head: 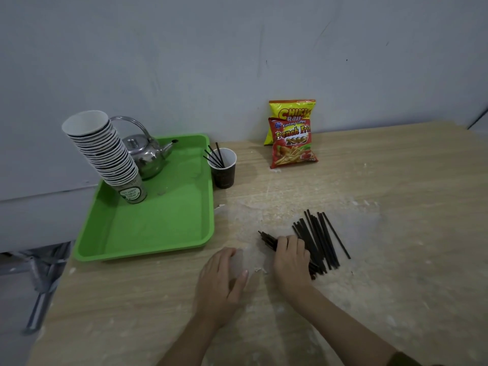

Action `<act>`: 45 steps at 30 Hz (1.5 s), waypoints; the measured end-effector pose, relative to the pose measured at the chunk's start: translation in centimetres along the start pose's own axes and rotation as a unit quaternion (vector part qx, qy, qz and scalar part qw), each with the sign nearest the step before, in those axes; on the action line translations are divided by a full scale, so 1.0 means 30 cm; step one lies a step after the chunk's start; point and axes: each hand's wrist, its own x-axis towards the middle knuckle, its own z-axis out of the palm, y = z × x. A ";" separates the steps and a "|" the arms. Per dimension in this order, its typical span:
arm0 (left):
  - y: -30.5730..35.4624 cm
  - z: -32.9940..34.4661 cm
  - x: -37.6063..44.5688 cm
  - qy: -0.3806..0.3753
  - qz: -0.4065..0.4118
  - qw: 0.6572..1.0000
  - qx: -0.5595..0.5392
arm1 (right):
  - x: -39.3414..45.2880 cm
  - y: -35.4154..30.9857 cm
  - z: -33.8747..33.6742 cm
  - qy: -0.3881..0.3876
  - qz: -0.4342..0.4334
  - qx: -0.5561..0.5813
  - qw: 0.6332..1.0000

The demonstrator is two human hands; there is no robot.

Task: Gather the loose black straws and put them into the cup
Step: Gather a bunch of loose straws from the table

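Several loose black straws [320, 240] lie fanned out on the wooden table, right of centre. My right hand [290, 257] is closed around a bunch of black straws whose ends [266, 237] stick out to the left of my fingers. Flat on the table just left of it rests my left hand [221, 278], palm down, fingers apart, holding nothing. The dark paper cup [224, 171] stands farther back beside the green tray, with a few black straws [214, 155] leaning in it.
A green tray [158, 233] at the left holds a tall leaning stack of paper cups [105, 151] and a steel kettle [148, 154]. Two snack bags [291, 136] stand against the back wall. The table's left edge runs near the tray.
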 end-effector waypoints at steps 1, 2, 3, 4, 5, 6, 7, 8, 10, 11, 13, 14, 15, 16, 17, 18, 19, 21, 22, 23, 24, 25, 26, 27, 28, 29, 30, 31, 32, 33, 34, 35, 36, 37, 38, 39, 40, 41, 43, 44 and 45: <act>-0.001 -0.001 0.000 -0.001 -0.001 1.000 0.002 | -0.003 0.003 0.004 -0.005 -0.002 -0.008 1.000; -0.001 -0.001 0.001 -0.002 -0.001 1.000 0.004 | -0.006 0.006 0.004 -0.016 0.002 -0.011 1.000; -0.001 -0.001 0.001 -0.002 -0.001 1.000 0.006 | -0.008 0.005 0.000 -0.020 0.005 -0.011 1.000; -0.001 -0.001 0.001 -0.002 0.000 1.000 0.008 | -0.010 0.004 -0.005 -0.020 0.005 -0.012 1.000; 0.000 0.000 0.001 -0.002 -0.001 1.000 0.009 | -0.010 0.003 -0.007 -0.019 0.009 -0.012 1.000; 0.000 0.000 0.000 -0.001 -0.001 1.000 0.011 | -0.008 0.003 -0.006 -0.030 0.010 -0.008 0.999; 0.000 0.000 -0.001 -0.001 -0.001 1.000 0.012 | -0.008 0.003 -0.011 -0.042 0.015 -0.004 0.999; 0.000 0.001 -0.001 -0.002 -0.001 1.000 0.013 | -0.008 0.004 -0.012 -0.046 0.019 -0.004 0.999; -0.001 0.000 -0.002 -0.003 -0.002 1.000 0.013 | -0.005 0.007 -0.009 -0.039 0.012 -0.013 0.999; -0.002 -0.001 -0.001 -0.004 -0.003 1.000 0.014 | -0.002 0.007 -0.008 -0.039 0.004 -0.020 0.999; -0.002 -0.002 -0.001 -0.006 -0.002 1.000 0.015 | 0.002 0.008 -0.005 -0.037 -0.010 -0.036 0.999; -0.002 -0.001 -0.001 -0.007 -0.001 1.000 0.015 | 0.005 0.010 0.000 -0.036 -0.020 -0.037 0.998; -0.003 0.000 -0.001 -0.008 -0.001 1.000 0.016 | 0.008 0.012 -0.001 -0.039 -0.026 -0.035 0.998; -0.003 0.001 -0.001 -0.008 -0.001 1.000 0.017 | 0.011 0.014 -0.002 -0.046 -0.032 -0.031 0.998; -0.004 0.001 -0.001 -0.008 -0.002 1.000 0.016 | 0.014 0.017 0.001 -0.048 -0.036 -0.026 0.998; -0.005 0.001 0.000 -0.006 -0.001 1.000 0.016 | 0.021 0.022 -0.001 -0.048 -0.042 -0.020 0.998; -0.006 0.001 0.000 -0.004 0.000 1.000 0.014 | 0.028 0.028 -0.008 -0.048 -0.052 -0.023 0.997; -0.006 0.000 -0.001 0.000 0.002 1.000 0.012 | 0.058 0.046 -0.023 -0.076 -0.065 -0.007 0.995; -0.006 0.000 -0.001 0.001 0.003 1.000 0.011 | 0.078 0.064 -0.019 -0.107 -0.062 0.018 0.992; -0.006 0.001 -0.002 0.002 0.003 1.000 0.012 | 0.095 0.087 -0.021 -0.155 -0.055 0.049 0.985; -0.005 0.002 -0.002 0.002 0.004 1.000 0.015 | 0.114 0.105 -0.029 -0.205 -0.033 0.091 0.974; -0.005 0.002 -0.001 0.002 0.004 1.000 0.017 | 0.135 0.121 -0.040 -0.234 -0.007 0.139 0.962; -0.004 0.002 -0.001 0.001 0.003 1.000 0.020 | 0.154 0.135 -0.052 -0.240 0.011 0.186 0.953; -0.003 0.002 -0.001 0.002 0.002 1.000 0.022 | 0.169 0.147 -0.065 -0.245 0.025 0.228 0.942; -0.003 0.002 0.000 0.002 0.002 1.000 0.024 | 0.186 0.159 -0.079 -0.254 0.040 0.273 0.927; -0.002 0.002 0.000 0.003 0.001 1.000 0.025 | 0.203 0.172 -0.089 -0.264 0.061 0.319 0.908; -0.002 0.003 0.000 0.002 0.002 1.000 0.026 | 0.217 0.181 -0.100 -0.268 0.084 0.370 0.885; -0.002 0.003 0.001 0.001 0.004 1.000 0.027 | 0.227 0.186 -0.114 -0.265 0.107 0.421 0.861; -0.002 0.004 0.002 0.000 0.005 1.000 0.028 | 0.235 0.187 -0.129 -0.259 0.123 0.474 0.833; -0.002 0.005 0.003 -0.001 0.004 1.000 0.028 | 0.243 0.184 -0.139 -0.251 0.134 0.524 0.803; -0.002 0.005 0.004 -0.001 0.003 1.000 0.028 | 0.249 0.177 -0.145 -0.244 0.140 0.570 0.772; -0.002 0.006 0.004 0.000 0.001 1.000 0.029 | 0.256 0.167 -0.148 -0.238 0.142 0.610 0.742; -0.002 0.006 0.004 0.000 0.000 1.000 0.030 | 0.263 0.154 -0.147 -0.230 0.140 0.641 0.719; -0.001 0.006 0.004 -0.001 -0.001 1.000 0.031 | 0.272 0.138 -0.142 -0.220 0.134 0.657 0.708; -0.001 0.007 0.003 -0.002 0.000 1.000 0.031 | 0.280 0.121 -0.137 -0.209 0.124 0.659 0.712; 0.000 0.009 0.002 -0.001 0.003 0.999 0.032 | 0.288 0.105 -0.129 -0.195 0.108 0.649 0.728; 0.001 0.010 0.001 0.002 0.005 0.999 0.034 | 0.295 0.088 -0.120 -0.179 0.086 0.635 0.746; 0.003 0.011 0.001 0.005 0.006 0.999 0.036 | 0.302 0.072 -0.112 -0.160 0.060 0.621 0.765; 0.002 0.014 0.003 0.012 0.009 0.999 0.041 | 0.318 0.047 -0.094 -0.113 0.014 0.590 0.799; 0.000 0.017 0.005 0.014 0.010 0.999 0.043 | 0.328 0.037 -0.085 -0.088 -0.001 0.577 0.812; 0.000 0.018 0.006 0.014 0.008 0.999 0.044 | 0.337 0.028 -0.076 -0.065 -0.013 0.568 0.820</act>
